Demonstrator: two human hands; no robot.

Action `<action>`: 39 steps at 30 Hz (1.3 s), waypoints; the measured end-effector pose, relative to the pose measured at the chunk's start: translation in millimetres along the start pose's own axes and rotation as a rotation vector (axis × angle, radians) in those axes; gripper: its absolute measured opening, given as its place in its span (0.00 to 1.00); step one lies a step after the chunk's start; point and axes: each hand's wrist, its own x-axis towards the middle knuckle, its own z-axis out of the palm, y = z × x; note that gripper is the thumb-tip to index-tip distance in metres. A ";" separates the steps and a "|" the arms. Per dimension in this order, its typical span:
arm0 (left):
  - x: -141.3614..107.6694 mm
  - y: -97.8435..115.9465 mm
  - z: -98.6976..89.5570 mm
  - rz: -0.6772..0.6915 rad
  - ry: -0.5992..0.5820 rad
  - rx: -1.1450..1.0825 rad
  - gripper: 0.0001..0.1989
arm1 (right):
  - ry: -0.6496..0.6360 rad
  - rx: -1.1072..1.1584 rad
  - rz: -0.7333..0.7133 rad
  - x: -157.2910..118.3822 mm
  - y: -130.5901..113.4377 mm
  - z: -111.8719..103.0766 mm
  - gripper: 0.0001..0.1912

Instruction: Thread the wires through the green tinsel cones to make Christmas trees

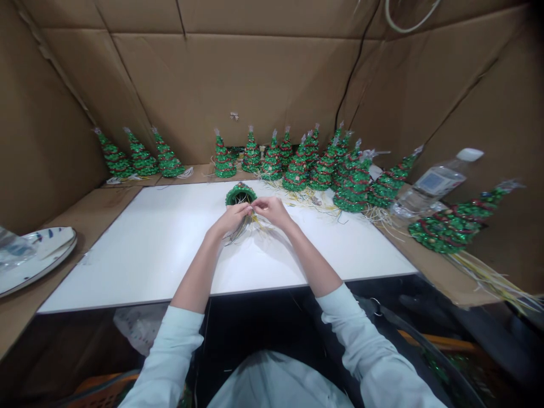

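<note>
Left hand (233,220) and right hand (272,209) close together, both pinched shut on pale strands (243,225) — no gap in either grip. Green tinsel tree (240,194) tipped over on the white board (127,272) just beyond them, hollow base toward the hands — other trees (272,162) stand behind.

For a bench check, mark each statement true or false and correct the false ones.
1. The left hand and right hand are bare. True.
2. The hands hold a water bottle. False: they hold pale strands near a green tinsel cone; the bottle is off to the right.
3. A plate sits at the right. False: the plate is at the far left.
4. Green tinsel trees stand in a row beyond the white board. True.
</note>
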 end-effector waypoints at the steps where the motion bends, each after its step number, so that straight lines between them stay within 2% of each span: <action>1: 0.8 -1.7 -0.5 0.000 -0.006 -0.033 0.14 | 0.006 -0.021 -0.024 0.0 -0.3 0.0 0.09; 5: 4.0 -4.9 -3.0 0.000 -0.043 -0.163 0.14 | 0.036 -0.081 -0.106 1.3 1.7 3.2 0.09; 11: 5.8 -5.4 -3.4 -0.016 -0.047 -0.248 0.13 | 0.063 -0.058 -0.154 3.7 8.7 7.4 0.09; 19: 6.1 -11.9 -0.7 0.009 -0.024 -0.158 0.13 | 0.074 0.048 -0.009 2.6 6.4 9.4 0.09; 28: 0.5 1.3 -0.2 -0.001 0.000 0.091 0.14 | 0.045 0.044 0.067 1.4 0.4 6.0 0.07; 32: 1.9 2.3 0.3 -0.014 0.014 0.061 0.14 | 0.047 0.053 0.066 1.0 -0.9 3.1 0.08; 39: 4.4 -8.2 0.1 0.009 -0.036 -0.040 0.14 | 0.030 0.009 0.040 -0.4 -4.2 1.5 0.08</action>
